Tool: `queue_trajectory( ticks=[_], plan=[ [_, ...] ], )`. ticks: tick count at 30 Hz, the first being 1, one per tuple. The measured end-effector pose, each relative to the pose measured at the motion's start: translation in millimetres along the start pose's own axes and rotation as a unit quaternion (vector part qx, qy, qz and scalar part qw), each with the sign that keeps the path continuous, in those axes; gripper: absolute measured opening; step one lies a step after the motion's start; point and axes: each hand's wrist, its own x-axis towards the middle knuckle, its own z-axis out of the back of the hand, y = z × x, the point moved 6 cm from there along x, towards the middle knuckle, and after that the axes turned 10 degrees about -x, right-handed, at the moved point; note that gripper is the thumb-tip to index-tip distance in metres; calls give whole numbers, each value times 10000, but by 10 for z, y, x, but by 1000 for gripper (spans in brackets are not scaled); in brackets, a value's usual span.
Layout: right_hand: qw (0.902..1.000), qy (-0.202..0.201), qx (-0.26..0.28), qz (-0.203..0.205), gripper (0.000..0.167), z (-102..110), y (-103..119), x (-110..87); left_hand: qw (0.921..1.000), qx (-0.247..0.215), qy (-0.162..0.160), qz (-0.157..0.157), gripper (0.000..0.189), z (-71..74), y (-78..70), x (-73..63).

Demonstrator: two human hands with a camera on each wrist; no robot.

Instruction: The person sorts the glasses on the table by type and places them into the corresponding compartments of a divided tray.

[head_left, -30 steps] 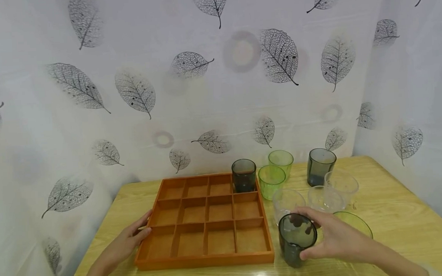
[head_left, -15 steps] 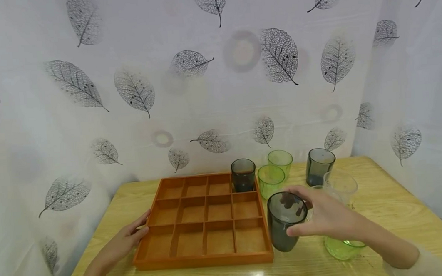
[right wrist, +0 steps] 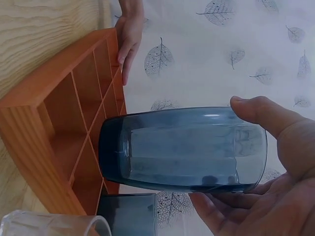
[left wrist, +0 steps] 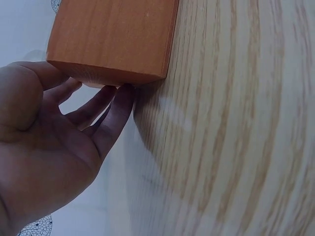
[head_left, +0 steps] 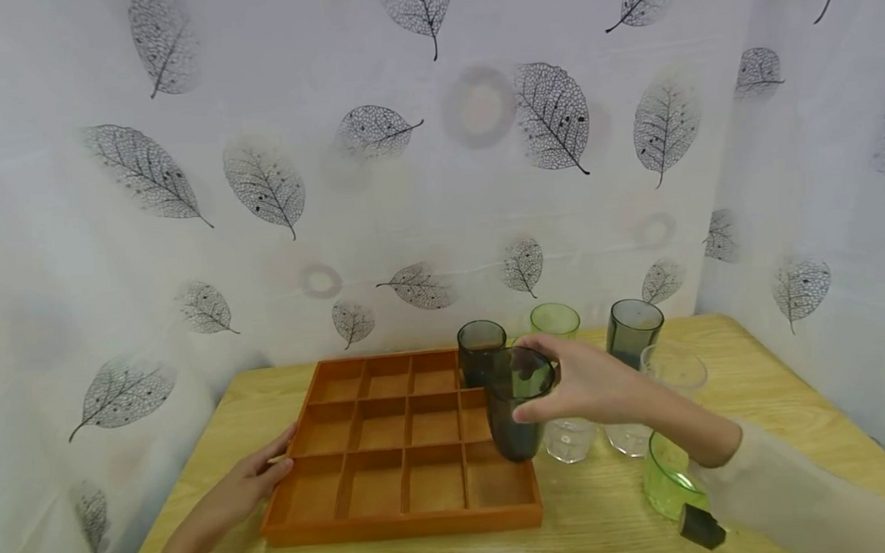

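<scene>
Smoky-grey tumbler (head_left: 516, 430) over right side of wooden compartment tray (head_left: 403, 527), your right hand (head_left: 594, 381) pinching near rim. Smooth glass could slip from that grip; base might clip divider or knock second grey tumbler (head_left: 476, 350), back-right compartment. Your left hand (head_left: 245, 487), fingers fairly straight, touches left wall; light contact might let tray slide. Clear tumbler (head_left: 571, 443) crowds right edge.

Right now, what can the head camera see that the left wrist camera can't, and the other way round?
Head view only: the right hand gripping a dark cup, the other cups, and the compartments inside the tray.
Left wrist view only: the left palm.
Both: the left hand touching the tray, the table and the leaf-print curtain.
</scene>
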Motion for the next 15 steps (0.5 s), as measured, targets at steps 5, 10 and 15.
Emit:
queue_trajectory(
  ticks=[5, 10, 15],
  plan=[
    [9999, 9, -118, 112, 78, 5, 62, 245, 9999, -2, 39, 99, 70, -2, 7, 32],
    [9992, -60, -377, 151, 82, 3, 132, 482, 9999, 17, 91, 97, 71, -7, -5, 26],
    [9993, -80, -331, 156, 79, -52, 123, 706, 9999, 80, 79, 119, 71, -4, -11, 17]
  ],
)
